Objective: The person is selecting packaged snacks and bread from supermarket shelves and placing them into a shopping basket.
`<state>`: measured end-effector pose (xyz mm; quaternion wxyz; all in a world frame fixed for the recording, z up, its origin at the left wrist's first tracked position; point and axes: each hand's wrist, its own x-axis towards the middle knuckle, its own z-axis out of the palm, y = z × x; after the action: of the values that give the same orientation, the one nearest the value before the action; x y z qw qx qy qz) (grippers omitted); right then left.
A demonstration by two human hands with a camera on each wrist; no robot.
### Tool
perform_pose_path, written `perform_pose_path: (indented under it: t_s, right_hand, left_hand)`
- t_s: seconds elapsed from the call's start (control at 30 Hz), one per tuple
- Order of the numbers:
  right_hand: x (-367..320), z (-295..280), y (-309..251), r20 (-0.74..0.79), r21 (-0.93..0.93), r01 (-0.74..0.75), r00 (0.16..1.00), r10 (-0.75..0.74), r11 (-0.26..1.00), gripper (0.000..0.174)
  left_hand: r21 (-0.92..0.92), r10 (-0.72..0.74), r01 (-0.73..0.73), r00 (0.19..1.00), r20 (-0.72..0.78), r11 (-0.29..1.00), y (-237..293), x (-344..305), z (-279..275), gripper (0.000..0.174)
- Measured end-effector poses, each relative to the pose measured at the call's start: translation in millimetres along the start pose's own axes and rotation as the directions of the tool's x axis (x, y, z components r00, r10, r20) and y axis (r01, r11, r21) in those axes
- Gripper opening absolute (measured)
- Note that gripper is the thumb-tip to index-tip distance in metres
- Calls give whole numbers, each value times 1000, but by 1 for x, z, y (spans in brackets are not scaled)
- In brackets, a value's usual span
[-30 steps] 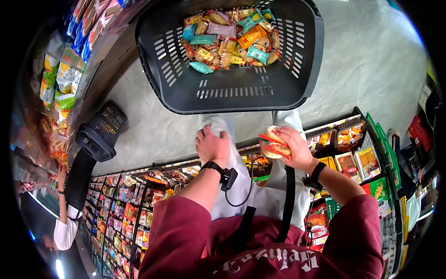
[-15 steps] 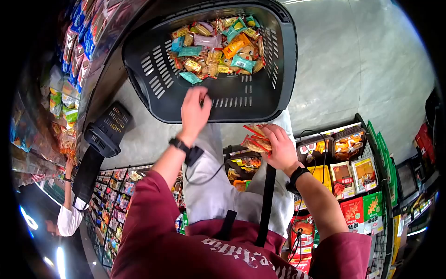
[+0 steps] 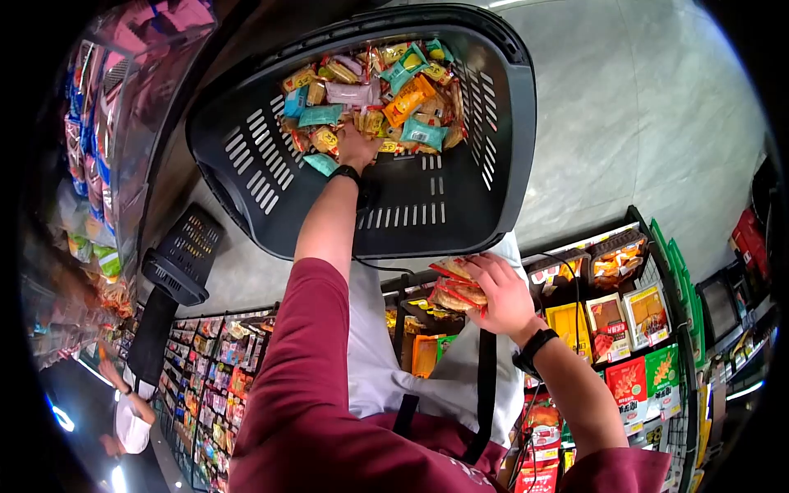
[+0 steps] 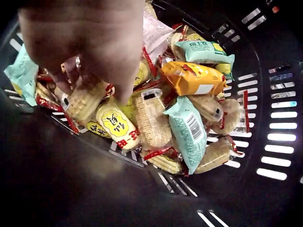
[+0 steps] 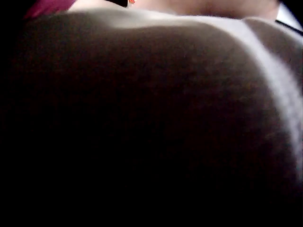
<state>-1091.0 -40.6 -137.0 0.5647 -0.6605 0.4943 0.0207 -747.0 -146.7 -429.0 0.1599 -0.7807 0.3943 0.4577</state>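
Observation:
The left hand (image 3: pixel 358 148) reaches down into a black shopping basket (image 3: pixel 394 185), its fingers among small wrapped snacks. In the left wrist view the left hand (image 4: pixel 90 42) has its fingertips on both sides of a clear-wrapped snack packet (image 4: pixel 86 101); I cannot tell whether it pinches it. Close by lie a yellow-labelled packet (image 4: pixel 116 125), a teal packet (image 4: pixel 188 135) and an orange packet (image 4: pixel 194 78). Over the lap, the right hand (image 3: pixel 503 292) grips a few red-edged clear packets (image 3: pixel 456 287) of pale, round snacks. Pale trouser cloth (image 5: pixel 156 71) mostly fills the dark right wrist view.
A second black basket (image 3: pixel 185 251) stands at the left, beside a person in a white top (image 3: pixel 133 423). Transparent snack bins (image 3: pixel 103 156) line the left side. A rack of packaged food (image 3: pixel 608 324) runs behind the legs. Grey floor (image 3: pixel 625 107) shows at the right.
The left hand has moved from the knee, over the basket's near rim and down into the snacks. The right hand keeps its packets over the lap. The basket appears tilted and shifted left in view.

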Motion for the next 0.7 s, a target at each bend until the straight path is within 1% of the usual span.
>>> perform_pose_path:
  t_s: [0.03, 0.07, 0.13, 0.17, 0.2, 0.27, 0.3, 0.33, 0.43, 0.47, 0.5, 0.53, 0.57, 0.6, 0.67, 0.7]
  right_hand:
    - [-1, 3, 0, 3, -2, -7, 1000, 7, 1000, 76]
    - [-1, 5, 0, 5, -6, -13, 1000, 13, 1000, 76]
    - [1, 8, -1, -8, -4, -8, 1000, 8, 1000, 76]
    - [1, 10, 0, -15, -11, 0, 1000, 0, 1000, 76]
    - [1, 13, -1, -19, -16, 9, 1000, -9, 1000, 75]
    - [3, 16, -6, -14, -23, 5, 1000, -5, 1000, 75]
    - [6, 19, -9, -22, -34, -6, 1000, 5, 999, 75]
    - [9, 22, -11, -30, -43, -14, 999, 13, 999, 75]
    - [12, 30, -18, -21, -26, -23, 1000, 23, 999, 75]
    - [12, 32, -18, -16, -23, -23, 1000, 23, 999, 75]
    - [11, 35, -16, -27, -15, -29, 999, 28, 999, 75]
    - [11, 40, -14, -69, -14, -17, 998, 16, 1000, 75]
    - [9, 43, -11, -62, -12, -26, 998, 26, 1000, 75]
    - [10, 44, -12, -58, -13, -37, 998, 36, 999, 74]
    - [11, 46, -15, -47, -28, -43, 998, 42, 999, 73]
    - [11, 46, -16, -34, -47, -53, 998, 51, 998, 73]
  left_hand:
    - [-24, -38, 35, 994, -100, 999, 0, 0, 4, 95]
    - [-30, -33, 30, 995, -94, 999, 1, 2, 6, 95]
    - [-86, -43, 38, 997, -56, 996, -2, 12, 13, 88]
    - [-88, -20, 8, 990, -141, 996, -4, 12, 19, 78]
    - [-91, -23, 11, 990, -137, 996, -1, 7, 17, 78]
    - [-200, -35, 29, 999, -27, 979, 10, -9, 0, 76]
    - [-168, 5, -21, 995, -96, 986, 9, -16, 2, 74]
    - [-167, -1, -16, 995, -102, 986, 8, -22, 1, 74]
    - [-199, 159, -197, 968, -193, 960, -3, -36, -7, 71]
    - [-195, 155, -193, 968, -198, 962, -8, -39, -12, 71]
    - [-200, 213, -255, 954, -209, 946, -12, -45, -19, 69]
    - [-204, 270, -315, 937, -221, 927, -15, -53, -28, 66]
    - [-213, 250, -293, 945, -210, 932, -16, -60, -37, 62]
    - [-209, 246, -290, 946, -212, 934, -23, -61, -41, 62]
    - [-119, 216, -249, 947, -236, 961, -37, -60, -52, 62]
    - [-79, 179, -208, 943, -280, 975, -47, -57, -52, 61]
